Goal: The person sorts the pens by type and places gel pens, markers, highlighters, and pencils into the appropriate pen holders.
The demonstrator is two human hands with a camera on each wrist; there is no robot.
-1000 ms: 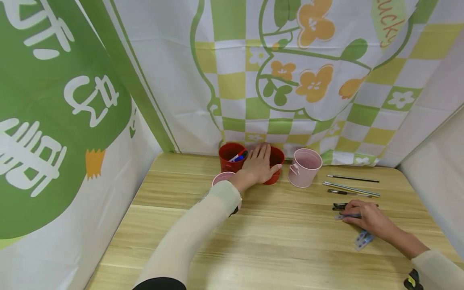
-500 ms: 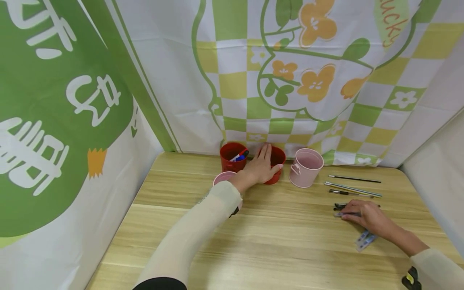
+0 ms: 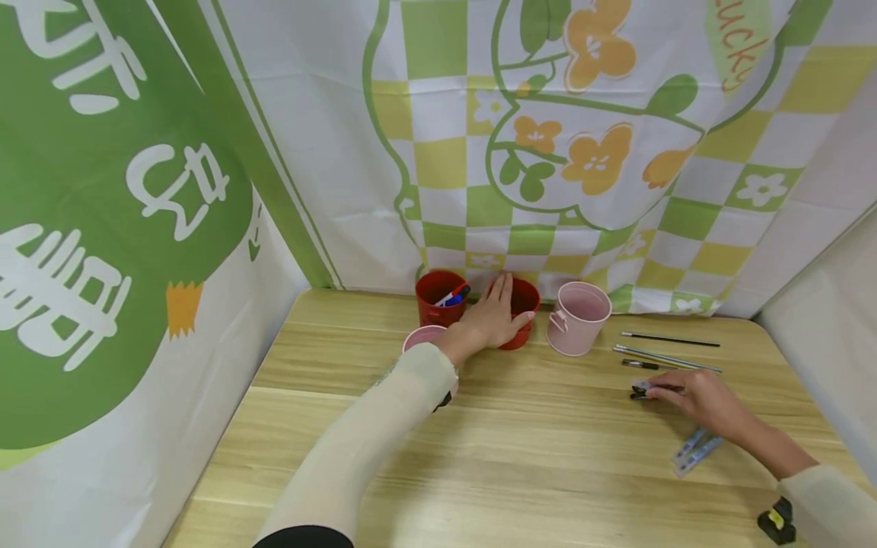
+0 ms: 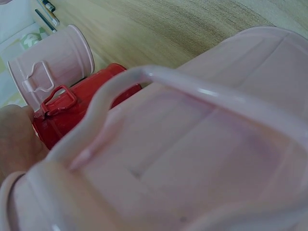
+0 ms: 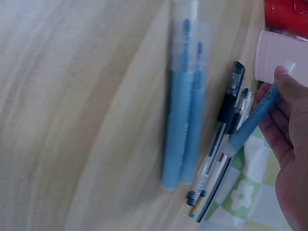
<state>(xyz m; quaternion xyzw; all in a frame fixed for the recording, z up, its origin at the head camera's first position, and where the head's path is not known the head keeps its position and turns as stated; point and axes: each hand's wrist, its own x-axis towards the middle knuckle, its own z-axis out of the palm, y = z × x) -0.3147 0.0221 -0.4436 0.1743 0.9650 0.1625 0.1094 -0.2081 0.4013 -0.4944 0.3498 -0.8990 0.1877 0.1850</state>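
My left hand (image 3: 488,316) rests on a red bucket (image 3: 518,336) at the back of the table. Its fingers stretch over the rim and the thumb lies apart at the right side. On the right, my right hand (image 3: 706,399) pinches a blue marker (image 5: 255,118) with a clear cap between thumb and fingers. In the right wrist view the marker is slanted and overlaps black gel pens (image 5: 226,115). Two more blue markers (image 5: 179,130) with clear caps lie side by side on the wood, nearer the front than the hand.
A second red bucket (image 3: 426,310) holds several markers. One pink bucket (image 3: 575,331) stands to the right of the red ones; another pink bucket (image 3: 419,336) is partly hidden behind my left forearm. A black pencil (image 3: 674,339) and other pencils (image 3: 658,355) lie at the back right.
My right hand has moved slightly toward the back of the table with the blue marker, now overlapping the black pens. The left hand stays at the red bucket.
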